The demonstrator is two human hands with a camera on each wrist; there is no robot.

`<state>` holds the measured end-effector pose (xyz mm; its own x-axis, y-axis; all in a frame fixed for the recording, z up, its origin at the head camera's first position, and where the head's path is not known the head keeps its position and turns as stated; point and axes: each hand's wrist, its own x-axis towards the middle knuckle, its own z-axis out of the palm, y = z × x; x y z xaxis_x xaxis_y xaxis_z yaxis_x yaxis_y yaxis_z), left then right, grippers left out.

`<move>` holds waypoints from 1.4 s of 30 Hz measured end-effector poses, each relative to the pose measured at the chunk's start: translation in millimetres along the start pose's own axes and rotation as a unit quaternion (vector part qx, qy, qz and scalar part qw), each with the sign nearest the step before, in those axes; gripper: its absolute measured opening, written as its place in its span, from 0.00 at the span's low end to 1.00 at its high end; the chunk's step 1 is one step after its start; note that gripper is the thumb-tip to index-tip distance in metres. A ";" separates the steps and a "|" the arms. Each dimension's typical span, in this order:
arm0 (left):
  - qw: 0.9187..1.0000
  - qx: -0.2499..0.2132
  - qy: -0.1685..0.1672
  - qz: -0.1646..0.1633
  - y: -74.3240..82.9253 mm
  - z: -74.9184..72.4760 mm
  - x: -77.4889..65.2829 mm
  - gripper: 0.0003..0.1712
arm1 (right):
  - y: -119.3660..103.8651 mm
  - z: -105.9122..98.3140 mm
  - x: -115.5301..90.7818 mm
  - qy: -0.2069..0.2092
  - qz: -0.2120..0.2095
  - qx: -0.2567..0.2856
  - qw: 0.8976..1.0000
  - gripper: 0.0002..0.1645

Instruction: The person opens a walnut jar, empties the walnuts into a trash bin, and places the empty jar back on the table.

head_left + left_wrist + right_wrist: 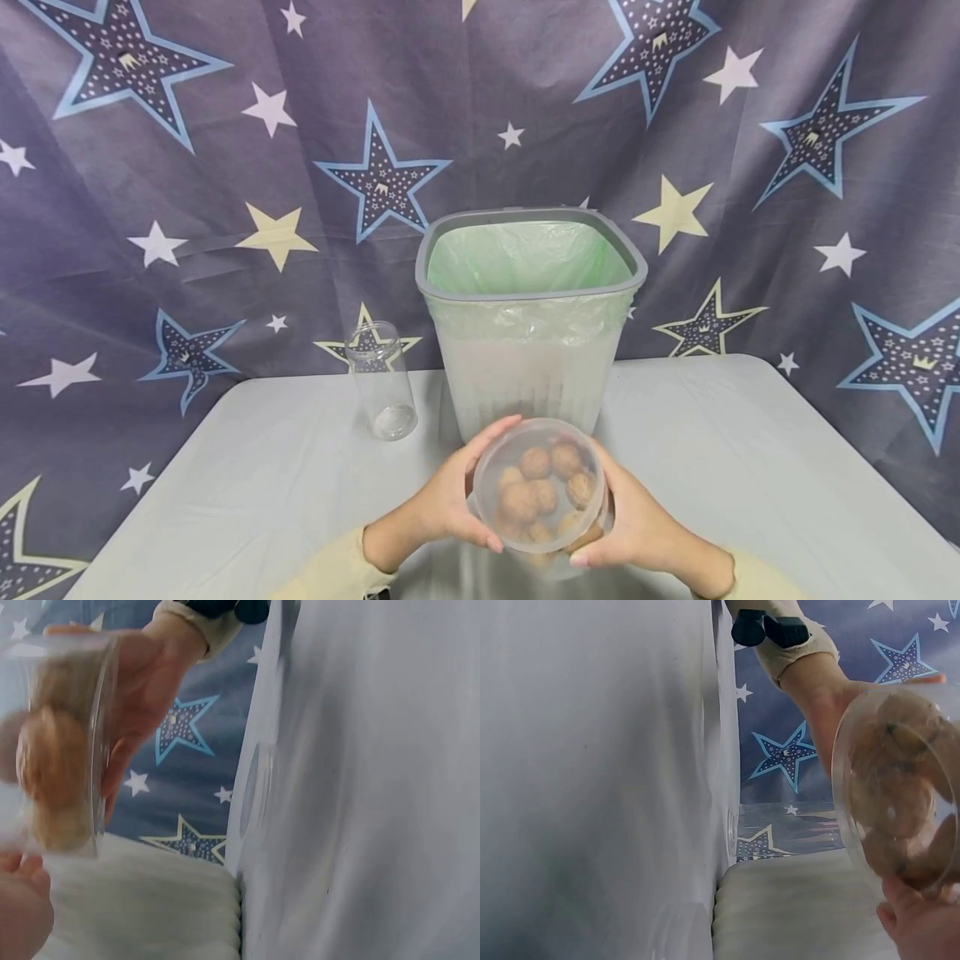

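Observation:
A round translucent plastic tub (487, 487) with several walnuts (536, 462) inside is held in both hands, raised in front of the bin. My left hand (452, 492) grips its left side and my right hand (633, 521) its right side. From the left wrist, the tub's clear wall (112, 697) shows in profile, walnuts (56, 765) stacked behind it, with the right hand (142, 694) beyond. Seen from the right wrist, the left hand (825, 720) lies partly behind the tub (844, 772). Whether a lid is on the tub I cannot tell.
A white bin (525, 367) with a grey rim and a pale green liner stands mid-table, just beyond the tub. Left of it, a tall clear jar (384, 383) stands on the grey-white table (300, 483). A star-patterned curtain (465, 100) hangs behind.

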<state>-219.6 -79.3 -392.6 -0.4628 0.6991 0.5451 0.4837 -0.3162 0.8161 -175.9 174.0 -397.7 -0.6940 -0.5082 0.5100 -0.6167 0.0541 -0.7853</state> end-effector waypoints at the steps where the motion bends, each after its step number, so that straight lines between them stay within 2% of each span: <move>1: 1.000 0.003 0.012 -0.001 0.6 1.8 -0.3 0.65 | -0.9 0.3 0.1 0.010 0.005 -0.015 1.000 0.67; 3: 0.999 0.010 0.039 0.004 1.1 5.9 -0.6 0.64 | -3.0 1.9 0.6 0.031 0.014 -0.042 0.999 0.67; 7: 0.995 0.030 0.096 -0.001 3.8 15.6 -0.6 0.64 | -8.2 5.5 2.9 0.059 0.036 -0.053 0.996 0.66; 14: 0.981 0.054 0.178 -0.053 10.9 30.2 -3.3 0.65 | -12.3 10.2 3.4 0.103 0.045 -0.093 0.989 0.66; 17: 0.976 0.065 0.198 -0.058 12.1 35.3 -4.4 0.63 | -13.2 12.2 2.9 0.115 0.050 -0.105 0.987 0.67; 21: 0.971 0.071 0.219 -0.066 13.1 40.0 -6.0 0.62 | -13.5 14.4 2.4 0.120 0.046 -0.113 0.985 0.68; 25: 0.967 0.064 0.230 -0.091 16.0 43.2 -6.7 0.61 | -13.7 15.9 1.5 0.122 0.047 -0.117 0.984 0.68; 37: 0.964 0.034 0.230 -0.130 20.5 45.5 -6.4 0.62 | -14.5 16.7 0.4 0.122 0.048 -0.122 0.984 0.69; 42: 0.963 0.027 0.234 -0.130 22.9 46.3 -5.8 0.63 | -15.4 16.3 0.9 0.127 0.041 -0.129 0.983 0.69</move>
<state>-171.5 -60.9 -386.0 -0.8514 0.3811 0.3603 0.3379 -0.1269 0.9326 -161.0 158.7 -390.9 -0.7951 -0.2638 0.5460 -0.6062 0.3192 -0.7285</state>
